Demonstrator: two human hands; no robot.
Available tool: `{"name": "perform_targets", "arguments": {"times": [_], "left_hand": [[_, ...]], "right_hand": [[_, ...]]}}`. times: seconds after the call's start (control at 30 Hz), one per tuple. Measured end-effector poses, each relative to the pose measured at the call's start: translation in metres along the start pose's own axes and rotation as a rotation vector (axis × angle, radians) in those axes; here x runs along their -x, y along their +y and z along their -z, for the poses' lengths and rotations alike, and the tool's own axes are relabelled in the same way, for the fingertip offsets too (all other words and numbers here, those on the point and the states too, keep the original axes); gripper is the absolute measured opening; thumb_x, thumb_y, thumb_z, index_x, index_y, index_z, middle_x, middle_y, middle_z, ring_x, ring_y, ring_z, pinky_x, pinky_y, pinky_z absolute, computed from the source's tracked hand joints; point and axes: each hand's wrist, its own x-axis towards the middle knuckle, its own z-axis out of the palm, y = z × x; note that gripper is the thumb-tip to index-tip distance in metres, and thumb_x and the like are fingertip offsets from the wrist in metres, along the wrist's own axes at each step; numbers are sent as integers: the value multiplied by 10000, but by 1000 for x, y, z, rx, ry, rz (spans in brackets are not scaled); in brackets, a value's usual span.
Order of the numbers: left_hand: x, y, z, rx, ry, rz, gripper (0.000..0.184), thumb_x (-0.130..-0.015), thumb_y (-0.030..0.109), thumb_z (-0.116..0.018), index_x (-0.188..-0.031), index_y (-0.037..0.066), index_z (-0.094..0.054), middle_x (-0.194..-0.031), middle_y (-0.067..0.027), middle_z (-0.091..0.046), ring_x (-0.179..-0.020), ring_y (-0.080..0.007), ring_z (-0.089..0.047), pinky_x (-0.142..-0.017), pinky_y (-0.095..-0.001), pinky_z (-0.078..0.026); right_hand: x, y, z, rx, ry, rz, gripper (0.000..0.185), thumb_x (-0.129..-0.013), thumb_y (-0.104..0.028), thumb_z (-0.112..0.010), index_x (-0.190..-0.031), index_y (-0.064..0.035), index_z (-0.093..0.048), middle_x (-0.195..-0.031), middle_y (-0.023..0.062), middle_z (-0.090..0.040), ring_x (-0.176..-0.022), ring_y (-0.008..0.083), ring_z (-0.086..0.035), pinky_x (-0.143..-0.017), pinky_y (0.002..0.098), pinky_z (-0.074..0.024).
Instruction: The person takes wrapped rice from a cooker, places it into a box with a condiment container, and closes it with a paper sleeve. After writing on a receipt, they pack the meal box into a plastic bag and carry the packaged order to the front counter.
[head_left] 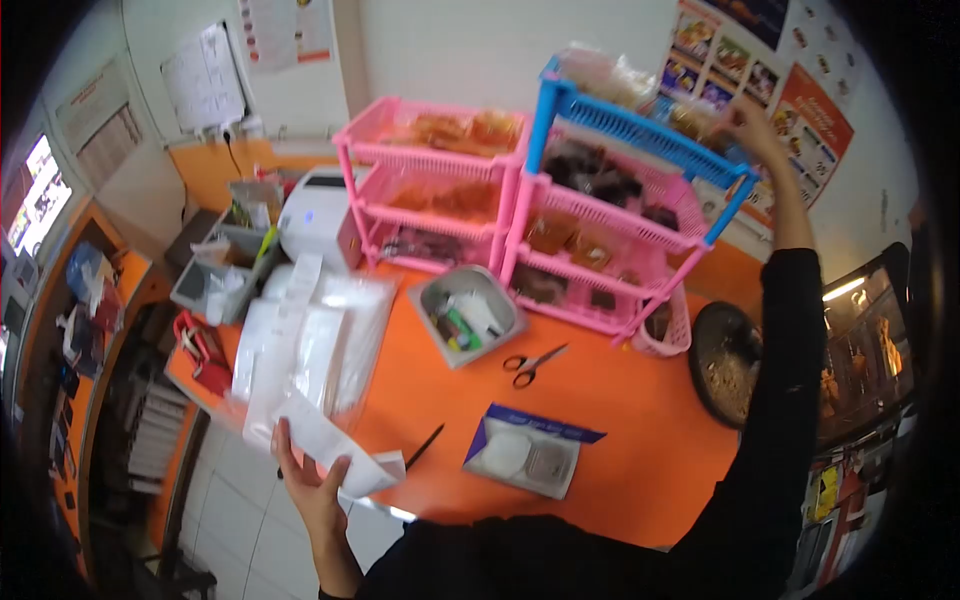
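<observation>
My left hand [315,485] is closed on a long white paper slip [335,445], pinched between thumb and fingers at the table's front left edge. The slip's lower end curls. My right arm stretches up to the far right, where my right hand [755,135] is at the blue top tier [640,120] of a rack. Clear plastic packets [690,115] lie in that tier beside my fingers. The fingers are too blurred to show whether they grip one.
Pink tiered racks [425,155] hold bagged goods. On the orange table [620,400] lie scissors [535,364], a grey bin [467,315], a purple-and-clear pouch [533,450], a black pen-like stick [426,446] and stacked clear bags [345,310]. A white printer [318,220] and a dark round tray [722,365] flank the racks.
</observation>
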Motion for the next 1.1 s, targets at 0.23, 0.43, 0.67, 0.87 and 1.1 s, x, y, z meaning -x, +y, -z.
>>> {"name": "perform_targets", "arguments": {"times": [0.23, 0.43, 0.67, 0.87, 1.1], "left_hand": [[4, 5, -12, 56, -1, 102, 969, -621, -143, -670, -1484, 80, -292, -1520, -81, -282, -1357, -281, -343, -1101, -401, -334], [-1, 0, -13, -45, -13, -36, 892, -681, -150, -673, -1467, 100, -333, -1514, -114, -255, -1326, -300, -382, -1006, -405, -461], [11, -21, -36, -413, -78, -280, 715, -772, -91, -622, -1427, 59, -378, -1434, -120, -364, -1211, -284, -475, -753, -301, -599], [15, -25, -51, -398, -146, -286, 715, -766, -77, -634, -1421, 61, -383, -1429, -138, -360, -1227, -303, -465, -750, -323, -607], [23, -24, -53, -377, -176, -291, 714, -770, -67, -640, -1423, 64, -382, -1418, -137, -363, -1239, -310, -457, -762, -340, -613]], "right_hand": [[15, -39, 15, 290, -28, -71, 240, -882, -211, -656, -1044, -41, -707, -912, 133, -695, -903, 251, -649, -822, 347, -477], [19, -49, 8, -36, 89, -339, 228, -837, -138, -700, -1041, -35, -711, -864, 122, -717, -774, 172, -684, -695, 289, -518], [18, -22, 6, -21, 172, -194, 68, -807, -69, -696, -813, -18, -651, -774, 81, -678, -700, 141, -651, -631, 301, -515], [21, -47, 15, -467, 91, -401, 165, -954, -194, -550, -979, -51, -472, -883, 102, -661, -790, 189, -662, -632, 326, -538], [26, -68, 32, -676, 344, -442, 249, -984, -273, -491, -1110, -60, -458, -1001, 123, -605, -784, 187, -661, -599, 315, -577]]}}
